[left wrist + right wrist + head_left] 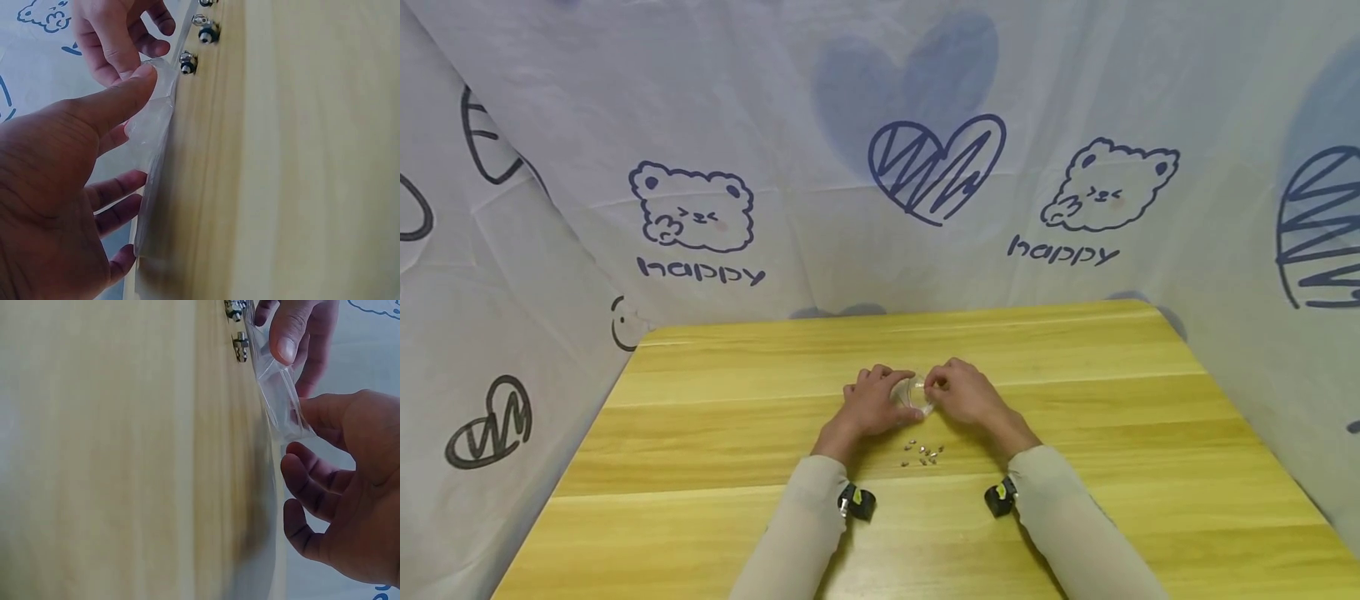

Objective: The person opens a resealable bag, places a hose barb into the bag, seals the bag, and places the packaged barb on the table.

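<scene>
A clear plastic bag is stretched between the two hands, close over the wooden table. My left hand holds its left side, thumb on the near face and fingers spread behind. At the opposite side, my right hand pinches the bag's edge between thumb and forefinger, the other fingers curled loosely. In the right wrist view the bag looks creased, with folds near the pinch. Just on the near side of the hands lie several small metal fittings, silvery with dark bands in the left wrist view.
The wooden table has light and dark grain stripes. Behind and beside it hangs a white cloth printed with hearts, bears and the word "happy". Each wrist wears a small black camera below a pale sleeve.
</scene>
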